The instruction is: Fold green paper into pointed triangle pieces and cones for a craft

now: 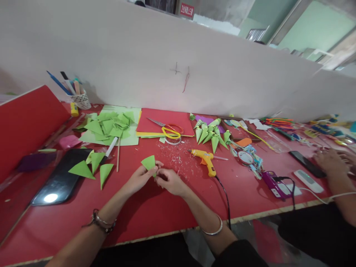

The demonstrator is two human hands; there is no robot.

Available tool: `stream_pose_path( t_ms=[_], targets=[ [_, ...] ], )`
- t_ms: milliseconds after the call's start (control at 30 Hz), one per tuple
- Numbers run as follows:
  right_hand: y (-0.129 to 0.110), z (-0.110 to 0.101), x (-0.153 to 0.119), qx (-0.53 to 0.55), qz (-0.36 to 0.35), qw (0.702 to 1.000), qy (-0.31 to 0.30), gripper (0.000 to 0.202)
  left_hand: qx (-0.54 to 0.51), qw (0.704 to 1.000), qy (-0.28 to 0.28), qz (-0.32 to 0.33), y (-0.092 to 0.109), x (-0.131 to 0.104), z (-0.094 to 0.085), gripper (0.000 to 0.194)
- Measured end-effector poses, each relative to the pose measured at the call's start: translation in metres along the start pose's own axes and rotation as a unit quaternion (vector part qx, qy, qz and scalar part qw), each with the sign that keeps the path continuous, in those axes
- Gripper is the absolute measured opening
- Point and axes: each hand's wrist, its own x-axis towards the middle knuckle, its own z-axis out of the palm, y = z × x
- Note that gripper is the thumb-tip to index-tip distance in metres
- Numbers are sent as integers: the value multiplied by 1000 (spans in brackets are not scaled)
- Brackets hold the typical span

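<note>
Far left: a stiff red board (30, 126), smooth and flat-faced, leaning. Behind it a white cup (81, 100) with dark criss-cross lines, pens upright inside. Glossy black phone (59, 178) lying flat, a bright light mirrored in it; three pointed pieces of green paper (106, 174) beside and partly over its edge. Above, a loose heap of green paper cut-outs (108, 124), matt, creased, on a paler green sheet. Thin wooden stick (118, 155) just right of the pen.

Centre: left hand (141, 177) pinches a fan-shaped green paper piece (148, 162), wide end up, held above the surface near its front edge. Right hand (171, 181), fingers curled, grips the narrow lower end.

Beyond: red sheets (155, 118) over yellow ones; metal scissors (171, 129), orange and yellow handles, lying across them. Right of the hands, a yellow plastic glue gun (204, 159) on its side, black cord trailing. Behind it, clustered green paper cones (214, 134), points mostly forward. Further right: tangled pale blue threads (256, 159), a shiny purple power strip (275, 183), another person's hand (329, 161) by a dark phone.

Surface (236, 204): red, smooth, scattered with pale scraps, front edge raw. Behind, a plain white partition (125, 55); beyond it, a red sign (187, 10) and pale green walls.
</note>
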Motion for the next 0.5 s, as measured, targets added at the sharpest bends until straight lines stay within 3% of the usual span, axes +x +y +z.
stream_pose_path(
  t_ms=[267, 500],
  targets=[
    [-2, 0, 0, -23, -13, 1000, 5, 12, 10, 1000, 11, 19, 6, -3, 2, 35],
    [-1, 1, 0, -46, -24, 999, -16, 8, 7, 996, 70, 60, 1, 2, -4, 34]
  ],
)
